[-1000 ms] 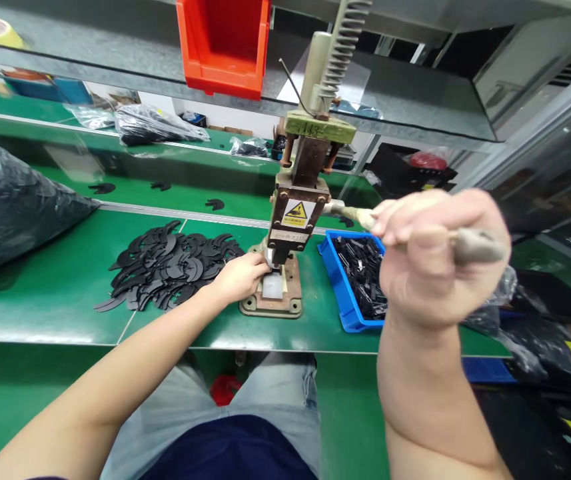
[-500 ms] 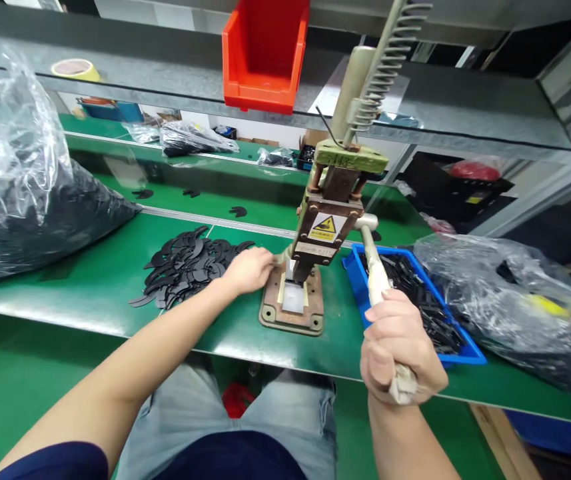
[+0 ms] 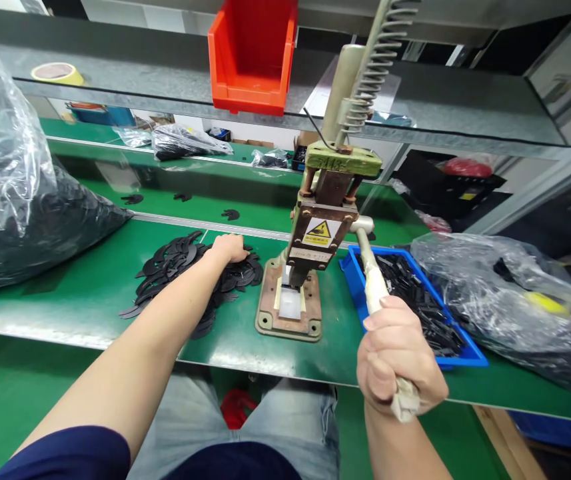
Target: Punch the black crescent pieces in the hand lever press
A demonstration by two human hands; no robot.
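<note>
My right hand (image 3: 400,357) is wrapped around the taped end of the lever (image 3: 375,283) of a hand press (image 3: 322,233). The press stands on a bolted-looking base plate with a pale block (image 3: 290,303) on it; its ram reaches down close behind that block. My left hand (image 3: 230,248) is at the far side of a pile of thin black curved pieces (image 3: 170,267), left of the press. Its fingers curl down onto the pile, and what lies under them is hidden.
A blue tray (image 3: 418,260) of black parts sits right of the press, beside a clear plastic bag (image 3: 510,300). A large bag (image 3: 40,200) of dark parts stands at the left. Above hang a red bin (image 3: 250,93) and a shelf (image 3: 145,60) holding a tape roll (image 3: 58,73).
My left hand has moved left from beside the press base to the black pile. My right hand still grips the lever, which looks little changed. The view has shifted slightly.
</note>
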